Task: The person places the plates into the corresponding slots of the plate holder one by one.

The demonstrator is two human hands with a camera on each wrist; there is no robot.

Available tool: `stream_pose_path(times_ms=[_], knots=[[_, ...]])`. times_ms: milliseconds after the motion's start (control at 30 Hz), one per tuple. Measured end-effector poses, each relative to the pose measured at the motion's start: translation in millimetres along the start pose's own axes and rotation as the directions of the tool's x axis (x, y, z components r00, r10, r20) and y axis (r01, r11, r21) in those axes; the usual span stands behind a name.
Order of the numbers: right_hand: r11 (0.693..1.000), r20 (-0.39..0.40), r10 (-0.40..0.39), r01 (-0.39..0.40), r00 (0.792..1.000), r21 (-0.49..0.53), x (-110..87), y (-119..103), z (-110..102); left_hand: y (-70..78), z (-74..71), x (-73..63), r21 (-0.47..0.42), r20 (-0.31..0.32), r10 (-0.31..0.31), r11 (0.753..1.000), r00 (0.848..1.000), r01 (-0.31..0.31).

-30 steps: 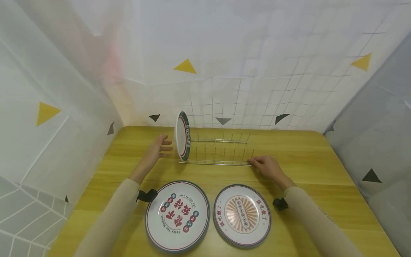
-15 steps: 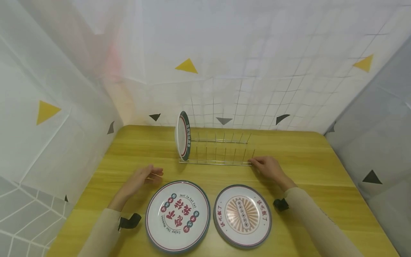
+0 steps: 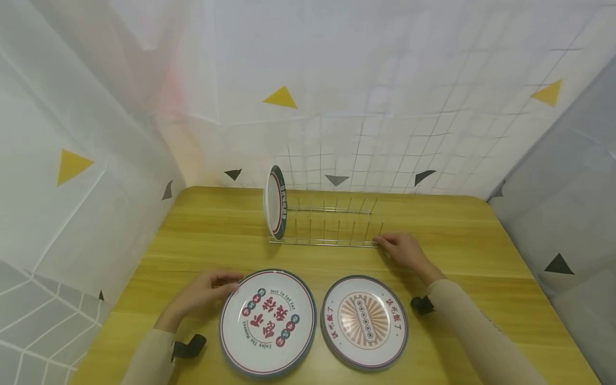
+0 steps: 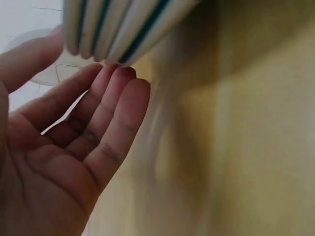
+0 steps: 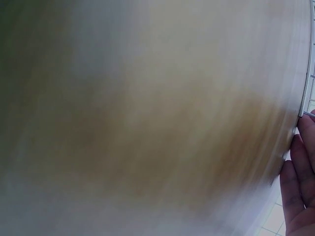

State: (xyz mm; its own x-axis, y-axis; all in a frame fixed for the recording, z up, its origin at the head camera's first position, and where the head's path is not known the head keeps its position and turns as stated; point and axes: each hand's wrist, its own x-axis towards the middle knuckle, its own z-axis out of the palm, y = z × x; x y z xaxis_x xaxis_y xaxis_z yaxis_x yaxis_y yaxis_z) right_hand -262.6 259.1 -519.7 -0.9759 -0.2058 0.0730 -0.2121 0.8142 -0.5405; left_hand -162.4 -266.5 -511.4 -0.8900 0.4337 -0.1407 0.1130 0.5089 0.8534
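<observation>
My left hand is at the upper left rim of a stack of large white plates with green edges and red lettering. In the left wrist view, the thumb lies by the top of the plate stack, and the loosely bent fingertips touch or nearly touch its edges. My right hand pinches the front right corner of a wire dish rack. One plate stands upright in the rack's left end. The right wrist view shows my right fingers at the rack's wire.
A stack of smaller plates with a sunburst print lies right of the large ones. Both stacks lie on a yellow wood-grain table, in front of the rack. White sheeting hangs behind and at both sides.
My left hand has come away from beside the upright plate, moving toward me to the rim of the large plate stack. My right hand stays on the rack's corner.
</observation>
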Motion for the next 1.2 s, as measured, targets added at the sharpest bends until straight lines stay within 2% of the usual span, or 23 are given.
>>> stream_pose_path(times_ms=[200,567,800,1000,1200], knots=[[1.0,0.006,0.007,-0.007,1.0,0.014,-0.5,-0.6,0.4,-2.3,5.3,-9.1,-0.022,-0.011,-0.003,1.0,1.0,0.003],[1.0,0.001,0.005,-0.005,1.0,0.017,0.4,1.2,1.2,7.7,7.6,-12.4,-0.008,-0.039,-0.01,1.0,0.999,0.01],[1.0,-0.003,-0.004,0.004,1.0,0.017,0.5,0.7,1.4,7.5,7.5,-11.7,0.054,-0.044,0.013,0.998,0.999,-0.011],[1.0,0.013,-0.004,0.003,1.0,0.025,-2.9,0.3,2.2,9.8,9.9,-14.3,0.101,-0.051,-0.001,0.995,0.999,0.006],[1.0,-0.005,-0.006,0.006,1.0,0.022,0.3,1.2,2.2,15.5,8.1,-14.6,0.152,-0.097,-0.002,0.988,0.995,0.017]])
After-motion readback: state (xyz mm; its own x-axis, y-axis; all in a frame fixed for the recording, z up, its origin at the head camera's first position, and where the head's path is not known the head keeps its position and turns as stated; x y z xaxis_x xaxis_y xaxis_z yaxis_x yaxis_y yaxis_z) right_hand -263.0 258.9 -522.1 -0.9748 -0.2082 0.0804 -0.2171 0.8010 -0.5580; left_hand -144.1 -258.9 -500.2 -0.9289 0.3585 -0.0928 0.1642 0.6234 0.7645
